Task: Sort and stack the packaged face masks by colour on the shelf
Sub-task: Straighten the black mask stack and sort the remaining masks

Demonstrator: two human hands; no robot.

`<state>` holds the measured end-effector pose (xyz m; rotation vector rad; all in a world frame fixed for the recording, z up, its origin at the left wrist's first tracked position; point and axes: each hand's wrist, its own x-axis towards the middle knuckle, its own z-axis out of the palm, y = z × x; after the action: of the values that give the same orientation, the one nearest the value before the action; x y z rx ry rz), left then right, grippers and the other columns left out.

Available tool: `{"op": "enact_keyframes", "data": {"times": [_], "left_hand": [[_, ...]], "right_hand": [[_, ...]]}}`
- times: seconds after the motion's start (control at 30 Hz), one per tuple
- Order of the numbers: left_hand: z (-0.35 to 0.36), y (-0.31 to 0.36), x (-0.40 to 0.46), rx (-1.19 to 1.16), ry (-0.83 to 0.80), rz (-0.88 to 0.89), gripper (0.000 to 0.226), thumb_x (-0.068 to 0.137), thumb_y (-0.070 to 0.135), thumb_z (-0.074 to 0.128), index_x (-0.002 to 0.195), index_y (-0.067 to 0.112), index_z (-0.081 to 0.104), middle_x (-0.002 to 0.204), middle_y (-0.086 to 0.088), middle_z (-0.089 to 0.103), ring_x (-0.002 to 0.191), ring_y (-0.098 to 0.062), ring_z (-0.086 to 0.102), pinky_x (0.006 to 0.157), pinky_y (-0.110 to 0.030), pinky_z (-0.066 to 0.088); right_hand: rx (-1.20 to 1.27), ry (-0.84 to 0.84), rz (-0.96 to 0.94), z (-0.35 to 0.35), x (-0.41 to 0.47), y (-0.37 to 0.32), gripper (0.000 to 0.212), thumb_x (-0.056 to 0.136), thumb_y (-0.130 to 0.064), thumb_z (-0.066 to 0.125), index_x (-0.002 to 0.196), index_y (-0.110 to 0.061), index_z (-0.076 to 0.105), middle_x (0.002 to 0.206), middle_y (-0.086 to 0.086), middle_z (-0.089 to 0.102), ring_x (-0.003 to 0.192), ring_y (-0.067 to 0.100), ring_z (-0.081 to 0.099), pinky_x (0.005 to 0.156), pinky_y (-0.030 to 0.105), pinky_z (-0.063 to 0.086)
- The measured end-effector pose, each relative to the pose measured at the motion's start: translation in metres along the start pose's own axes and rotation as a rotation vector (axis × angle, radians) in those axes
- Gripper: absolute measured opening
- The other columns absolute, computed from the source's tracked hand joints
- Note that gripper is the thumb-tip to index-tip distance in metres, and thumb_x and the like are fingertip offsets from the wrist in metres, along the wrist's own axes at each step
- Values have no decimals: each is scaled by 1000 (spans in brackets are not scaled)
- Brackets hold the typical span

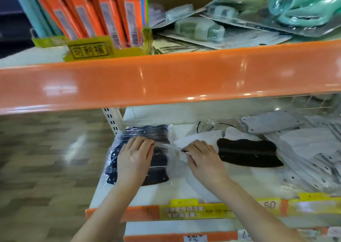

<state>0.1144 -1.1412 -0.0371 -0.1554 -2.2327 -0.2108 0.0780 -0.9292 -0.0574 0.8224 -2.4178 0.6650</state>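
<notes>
On lower shelf: left hand (135,156) flat, fingers straight, pressing wrapped black mask stack (140,155); right hand (202,156) pinching clear wrapper edge; loose black mask (249,153) just right of it, long axis left-right, nearer right hand

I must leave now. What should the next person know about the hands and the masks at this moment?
Left hand: flat on the black stack, at the shelf's left end.
Right hand: fingers curled on the clear wrap beside that stack.
One black mask lies apart, right of the hands.
White masks lie loose on the right; a grey pack is behind them.
Done: black stack mostly built.
Left: add the single black mask, stack the white and grey.
</notes>
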Motion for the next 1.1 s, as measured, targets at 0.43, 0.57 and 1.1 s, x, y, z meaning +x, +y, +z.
{"op": "enact_keyframes", "data": {"times": [0.43,0.57,1.1], "left_hand": [[-39,-66,-84,26,-140,43,20,82,18,50,80,13,69,88,2,64,82,-18,55,69,-28,37],[-34,-76,-97,-6,-307,50,13,65,19,61,77,18,64,91,5,60,88,-19,53,71,-26,37],[-24,-74,-96,51,-412,-114,40,46,1,86,80,16,69,84,2,65,75,-24,64,57,-31,49]], "right_hand": [[-68,-218,-72,55,-15,-66,41,58,-35,83,91,-27,60,93,-10,54,88,13,52,67,29,47],[-108,-251,-23,64,-21,-73,53,45,-31,89,90,-27,62,91,-9,56,85,14,57,65,27,46],[-67,-123,-49,67,-30,-72,18,80,-31,52,91,-25,64,94,-10,55,90,10,51,80,22,32]]}}
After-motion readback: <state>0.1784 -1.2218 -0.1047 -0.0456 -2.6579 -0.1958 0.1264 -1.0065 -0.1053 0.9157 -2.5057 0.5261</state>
